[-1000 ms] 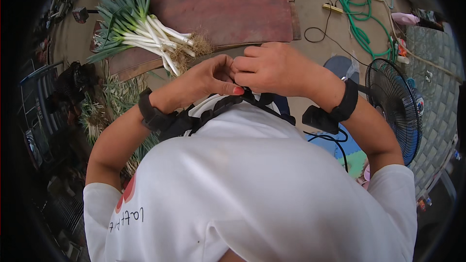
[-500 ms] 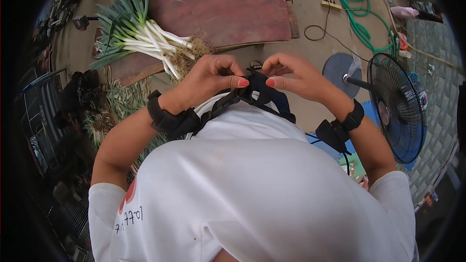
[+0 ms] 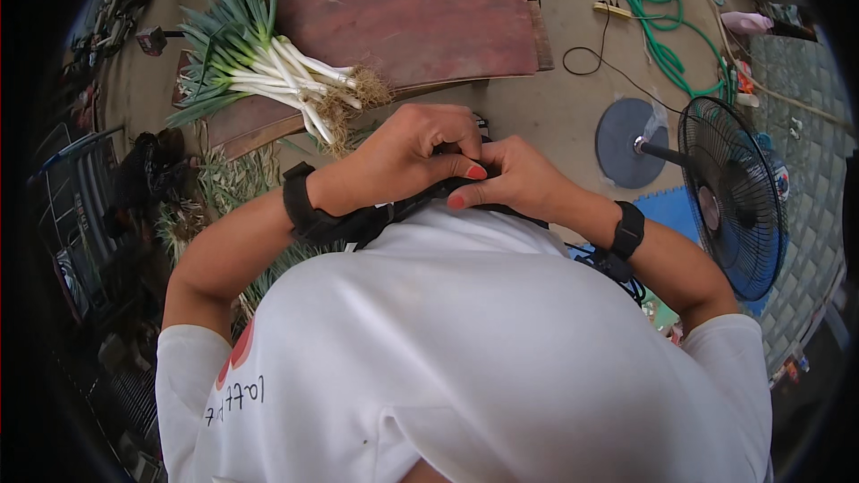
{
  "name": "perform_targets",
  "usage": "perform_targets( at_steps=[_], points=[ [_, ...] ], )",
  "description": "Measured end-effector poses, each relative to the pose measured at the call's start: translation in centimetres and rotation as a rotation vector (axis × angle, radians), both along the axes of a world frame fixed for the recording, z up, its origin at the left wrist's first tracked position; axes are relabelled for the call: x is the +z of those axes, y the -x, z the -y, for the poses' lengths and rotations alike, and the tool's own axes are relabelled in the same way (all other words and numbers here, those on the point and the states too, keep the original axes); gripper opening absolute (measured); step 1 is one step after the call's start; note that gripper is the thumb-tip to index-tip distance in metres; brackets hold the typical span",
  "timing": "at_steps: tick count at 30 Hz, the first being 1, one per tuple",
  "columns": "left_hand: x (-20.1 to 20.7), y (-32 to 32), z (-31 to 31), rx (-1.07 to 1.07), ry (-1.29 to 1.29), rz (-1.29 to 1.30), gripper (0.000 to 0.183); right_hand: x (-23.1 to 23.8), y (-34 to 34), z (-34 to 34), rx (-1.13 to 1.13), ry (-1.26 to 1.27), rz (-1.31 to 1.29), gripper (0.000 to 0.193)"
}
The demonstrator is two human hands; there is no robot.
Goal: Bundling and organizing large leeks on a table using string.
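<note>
At my waist, in front of the white shirt (image 3: 465, 322), my left hand (image 3: 413, 150) and my right hand (image 3: 523, 177) meet. Both are closed on a black strap (image 3: 428, 197) that runs across the waist. The left thumb crosses over toward the right thumb, and the fingers hide the part of the strap between them. Each wrist wears a black band, the left one (image 3: 302, 201) and the right one (image 3: 628, 231). Beyond my left hand, a bunch of leeks (image 3: 277, 72) lies on the dark red board, roots toward me.
The dark red board (image 3: 447, 13) stands ahead with a green cord along its far edge. A black fan (image 3: 734, 197) and its round base (image 3: 626, 139) are at right. A green hose (image 3: 667, 45) lies coiled on the floor. Loose leeks and leaves (image 3: 237, 183) cover the floor at left.
My hands have come together from slightly apart, the left moving right and the right moving left, and the thumbs now overlap. The dark strap end between them has gone under the fingers.
</note>
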State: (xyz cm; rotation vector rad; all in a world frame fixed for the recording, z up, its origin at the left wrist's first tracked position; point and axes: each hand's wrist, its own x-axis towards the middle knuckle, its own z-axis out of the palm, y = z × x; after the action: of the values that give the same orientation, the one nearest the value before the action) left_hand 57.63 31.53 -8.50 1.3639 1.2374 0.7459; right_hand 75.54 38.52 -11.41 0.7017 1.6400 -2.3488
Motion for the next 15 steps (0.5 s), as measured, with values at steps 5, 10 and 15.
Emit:
perform_targets(
  at_steps=[5, 10, 15],
  points=[
    [-0.3, -0.4, 0.1, -0.063, -0.085, -0.099, 0.011, -0.7, 0.0, 0.6, 0.038, -0.045, 0.066, 0.037],
    [-1.8, 0.6, -0.4, -0.009, -0.002, 0.055, 0.011, -1.7, -0.3, 0.7, -0.097, 0.096, -0.018, 0.04],
    [-2.5, 0.9, 0.2, 0.055, -0.007, 0.101, 0.012, -1.0, -1.7, -1.7, -0.001, 0.259, -0.006, 0.041]
  ],
)
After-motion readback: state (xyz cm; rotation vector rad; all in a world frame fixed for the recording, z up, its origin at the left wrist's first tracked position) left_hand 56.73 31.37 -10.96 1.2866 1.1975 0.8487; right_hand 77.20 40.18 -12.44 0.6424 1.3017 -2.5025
